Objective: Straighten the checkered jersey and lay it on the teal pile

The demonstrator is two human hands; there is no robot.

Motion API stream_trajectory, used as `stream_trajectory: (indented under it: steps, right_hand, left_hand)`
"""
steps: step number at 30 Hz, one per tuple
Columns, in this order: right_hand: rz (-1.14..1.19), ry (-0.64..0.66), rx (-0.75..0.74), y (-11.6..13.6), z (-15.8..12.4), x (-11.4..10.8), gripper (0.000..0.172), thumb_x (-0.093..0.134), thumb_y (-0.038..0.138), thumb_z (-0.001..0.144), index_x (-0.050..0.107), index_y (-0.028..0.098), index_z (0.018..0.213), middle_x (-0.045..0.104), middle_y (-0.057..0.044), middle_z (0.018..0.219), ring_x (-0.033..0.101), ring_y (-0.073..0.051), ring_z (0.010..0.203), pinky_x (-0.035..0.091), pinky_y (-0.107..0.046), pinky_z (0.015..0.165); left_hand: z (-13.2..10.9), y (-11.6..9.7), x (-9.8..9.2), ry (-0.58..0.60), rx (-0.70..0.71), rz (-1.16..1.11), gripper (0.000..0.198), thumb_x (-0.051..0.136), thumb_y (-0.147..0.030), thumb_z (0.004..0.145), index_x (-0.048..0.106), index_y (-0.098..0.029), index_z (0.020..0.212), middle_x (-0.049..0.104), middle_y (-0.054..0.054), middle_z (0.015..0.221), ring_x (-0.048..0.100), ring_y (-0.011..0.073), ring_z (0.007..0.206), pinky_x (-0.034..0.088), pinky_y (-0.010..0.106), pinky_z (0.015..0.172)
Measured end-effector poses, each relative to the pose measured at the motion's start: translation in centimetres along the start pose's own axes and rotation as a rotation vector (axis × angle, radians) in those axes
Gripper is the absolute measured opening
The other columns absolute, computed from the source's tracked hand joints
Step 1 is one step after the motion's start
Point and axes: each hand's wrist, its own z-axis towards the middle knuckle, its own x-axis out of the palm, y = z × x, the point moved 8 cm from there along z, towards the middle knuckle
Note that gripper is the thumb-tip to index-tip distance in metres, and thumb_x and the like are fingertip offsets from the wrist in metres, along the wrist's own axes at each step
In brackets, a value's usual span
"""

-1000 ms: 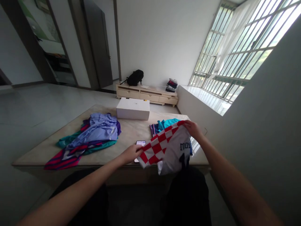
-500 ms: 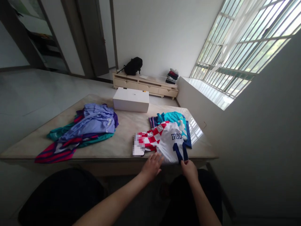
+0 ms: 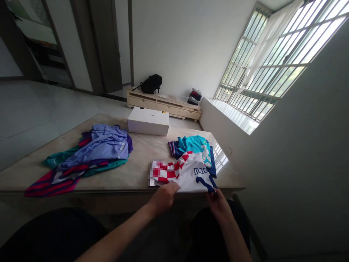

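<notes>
A white football jersey (image 3: 188, 178) with red-and-white checks and dark blue lettering lies at the table's front edge, with a fold bending its number. My left hand (image 3: 165, 196) is closed on the jersey's near edge, left of the middle. On the right, my right hand (image 3: 220, 207) grips the lower corner by the number, fingers partly hidden under the cloth. Behind the jersey, a turquoise shirt (image 3: 193, 143) lies on dark blue clothing (image 3: 213, 169). A blurred patch covers the jersey's left end.
The marble-topped table (image 3: 141, 156) also bears a heap of shirts (image 3: 106, 145) at left and a white box (image 3: 148, 122) at the back. Beyond stands a low cabinet (image 3: 169, 107) with a black backpack (image 3: 151, 83) and a clothes stack (image 3: 195, 96). A barred window (image 3: 259, 72) is at right.
My left hand has gone from lying open by the jersey to gripping its near edge. The hem at my right hand is now folded up, bending the number. The view has shifted slightly.
</notes>
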Motion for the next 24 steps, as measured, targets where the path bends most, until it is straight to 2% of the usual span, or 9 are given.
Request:
stream_trajectory:
  steps: [4, 7, 10, 13, 16, 19, 21, 22, 24]
  right_hand:
    - [0.119, 0.05, 0.002, 1.6, -4.1, -1.6, 0.014, 0.077, 0.026, 0.079, 0.064, 0.025, 0.084, 0.069, 0.004, 0.064, 0.061, -0.013, 0.045, 0.069, -0.032, 0.061]
    - [0.216, 0.104, 0.093, 3.1, -5.4, -0.2, 0.014, 0.077, 0.023, 0.079, 0.063, 0.024, 0.081, 0.068, 0.004, 0.065, 0.06, -0.01, 0.045, 0.068, -0.029, 0.065]
    - [0.261, 0.132, 0.147, 6.2, -4.2, 3.8, 0.016, 0.07, 0.021, 0.084, 0.057, 0.023, 0.073, 0.063, 0.005, 0.061, 0.06, -0.009, 0.047, 0.068, -0.033, 0.076]
    - [0.277, 0.114, 0.113, 11.7, -1.4, 8.3, 0.02, 0.059, 0.019, 0.089, 0.053, 0.023, 0.07, 0.058, 0.005, 0.056, 0.059, -0.011, 0.048, 0.066, -0.042, 0.085]
    - [0.33, 0.148, 0.056, 18.6, 1.1, 11.8, 0.017, 0.054, 0.017, 0.089, 0.054, 0.022, 0.072, 0.061, 0.003, 0.058, 0.059, -0.013, 0.05, 0.062, -0.05, 0.093]
    - [0.364, 0.248, -0.066, 25.3, 3.0, 13.7, 0.02, 0.053, 0.016, 0.087, 0.051, 0.022, 0.069, 0.063, 0.004, 0.058, 0.059, -0.012, 0.052, 0.056, -0.057, 0.1]
    - [0.364, 0.308, -0.141, 28.4, 4.4, 13.9, 0.021, 0.053, 0.017, 0.086, 0.048, 0.022, 0.066, 0.062, 0.005, 0.057, 0.061, -0.013, 0.055, 0.051, -0.06, 0.103]
    - [0.36, 0.326, -0.171, 29.2, 5.4, 13.6, 0.022, 0.053, 0.017, 0.086, 0.048, 0.022, 0.065, 0.062, 0.006, 0.057, 0.062, -0.013, 0.057, 0.05, -0.061, 0.104]
    - [0.308, 0.311, -0.218, 29.4, 7.8, 12.4, 0.022, 0.052, 0.02, 0.087, 0.049, 0.022, 0.065, 0.061, 0.007, 0.057, 0.063, -0.013, 0.059, 0.05, -0.06, 0.104]
  left_hand:
    - [-2.2, -2.9, -6.4, 0.042, 0.084, -0.244, 0.034, 0.047, -0.011, 0.093, 0.065, -0.023, 0.12, 0.074, 0.007, 0.115, 0.069, 0.0211, 0.107, 0.052, 0.028, 0.093]
    - [-0.8, -3.4, -10.6, 0.047, 0.039, -0.393, 0.025, 0.049, -0.014, 0.092, 0.069, -0.022, 0.105, 0.075, 0.003, 0.099, 0.071, 0.0195, 0.093, 0.052, 0.025, 0.081]
    - [3.6, -1.9, -13.3, 0.011, -0.009, -0.39, 0.023, 0.049, -0.015, 0.089, 0.071, -0.019, 0.095, 0.073, 0.002, 0.081, 0.069, 0.0164, 0.071, 0.052, 0.023, 0.066]
    - [10.0, 0.3, -16.1, -0.052, -0.016, -0.359, 0.026, 0.047, -0.016, 0.088, 0.072, -0.016, 0.096, 0.071, 0.001, 0.075, 0.066, 0.015, 0.06, 0.051, 0.022, 0.056]
    - [16.2, 1.2, -20.4, -0.188, -0.011, -0.308, 0.025, 0.049, -0.022, 0.091, 0.071, -0.014, 0.1, 0.074, 0.005, 0.086, 0.069, 0.019, 0.076, 0.054, 0.026, 0.068]
    - [20.5, 0.1, -24.6, -0.36, 0.013, -0.184, 0.027, 0.051, -0.029, 0.096, 0.072, -0.015, 0.106, 0.075, 0.008, 0.096, 0.068, 0.0227, 0.09, 0.052, 0.03, 0.081]
    - [22.2, -1.2, -25.7, -0.446, 0.028, -0.033, 0.027, 0.052, -0.03, 0.098, 0.073, -0.017, 0.11, 0.076, 0.008, 0.1, 0.069, 0.0244, 0.094, 0.051, 0.031, 0.085]
    - [22.9, -1.7, -25.4, -0.455, 0.03, 0.043, 0.028, 0.051, -0.029, 0.099, 0.073, -0.018, 0.113, 0.077, 0.009, 0.102, 0.069, 0.0252, 0.096, 0.051, 0.032, 0.086]
    - [24.1, -1.9, -23.2, -0.402, 0.022, 0.137, 0.029, 0.049, -0.026, 0.101, 0.072, -0.019, 0.117, 0.076, 0.01, 0.109, 0.069, 0.0265, 0.104, 0.051, 0.032, 0.088]
